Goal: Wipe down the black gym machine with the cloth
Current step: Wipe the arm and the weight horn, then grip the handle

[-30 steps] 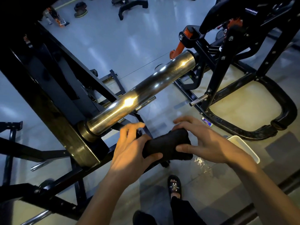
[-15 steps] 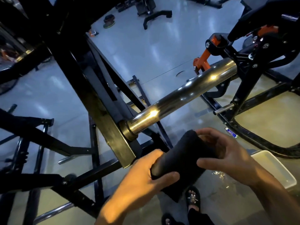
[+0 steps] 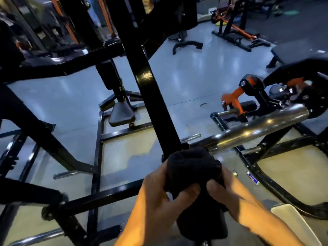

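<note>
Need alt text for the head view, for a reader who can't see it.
Both hands, left hand and right hand, grip a bunched black cloth just below a black steel gym machine beam, beside its chrome weight sleeve.

Person: left hand (image 3: 158, 190) and right hand (image 3: 229, 194) bare, no gloves, rings or watch; forearms bare, no sleeves in view.

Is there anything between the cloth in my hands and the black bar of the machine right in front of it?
Nothing visible. Both the left hand and right hand hold the bunched black cloth, whose top sits right at the foot of the slanted black bar, beside the chrome tube.
</note>
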The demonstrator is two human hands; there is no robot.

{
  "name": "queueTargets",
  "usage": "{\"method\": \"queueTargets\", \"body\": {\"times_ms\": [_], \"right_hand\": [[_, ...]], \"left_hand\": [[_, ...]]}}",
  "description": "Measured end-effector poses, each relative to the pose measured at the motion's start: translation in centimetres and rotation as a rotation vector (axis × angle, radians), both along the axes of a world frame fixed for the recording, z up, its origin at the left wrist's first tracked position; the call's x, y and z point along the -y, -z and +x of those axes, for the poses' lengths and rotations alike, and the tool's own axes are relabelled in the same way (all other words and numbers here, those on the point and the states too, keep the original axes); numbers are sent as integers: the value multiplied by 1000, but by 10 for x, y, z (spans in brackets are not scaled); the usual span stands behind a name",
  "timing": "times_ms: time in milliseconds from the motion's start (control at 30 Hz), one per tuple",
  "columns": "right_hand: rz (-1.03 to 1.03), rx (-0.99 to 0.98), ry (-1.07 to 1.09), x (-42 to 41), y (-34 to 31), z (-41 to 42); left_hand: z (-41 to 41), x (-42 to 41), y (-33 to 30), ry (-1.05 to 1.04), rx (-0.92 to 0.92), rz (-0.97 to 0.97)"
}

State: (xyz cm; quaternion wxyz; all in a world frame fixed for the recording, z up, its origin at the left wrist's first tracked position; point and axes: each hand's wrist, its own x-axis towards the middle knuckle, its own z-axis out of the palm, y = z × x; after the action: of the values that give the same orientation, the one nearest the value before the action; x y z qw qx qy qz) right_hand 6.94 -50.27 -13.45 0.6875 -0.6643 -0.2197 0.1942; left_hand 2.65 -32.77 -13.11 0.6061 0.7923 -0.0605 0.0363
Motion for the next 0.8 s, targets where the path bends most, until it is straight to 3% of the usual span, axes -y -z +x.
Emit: {"method": "queueTargets", "body": {"times_ms": [100, 233, 367, 467, 533, 633, 800], "right_hand": [[-49, -34, 23, -5, -10, -5], [-93, 94, 139, -2, -31, 1], [-97, 200, 186, 7, -51, 27], [-180, 282, 226, 20, -61, 61], [-232, 356, 259, 31, -65, 95], [-256, 416, 297, 46, -75, 160], [-450, 489, 65, 24, -82, 277]], "left_hand": [[7, -11, -6, -30, 49, -168], [26, -8, -23, -21, 96, -268], [47, -4, -34, -35, 149, -155], [74, -8, -38, -115, 258, 77], [94, -13, -38, -247, 345, 193], [123, -23, -43, -489, 350, 214], [156, -27, -29, -714, 364, 482]]}}
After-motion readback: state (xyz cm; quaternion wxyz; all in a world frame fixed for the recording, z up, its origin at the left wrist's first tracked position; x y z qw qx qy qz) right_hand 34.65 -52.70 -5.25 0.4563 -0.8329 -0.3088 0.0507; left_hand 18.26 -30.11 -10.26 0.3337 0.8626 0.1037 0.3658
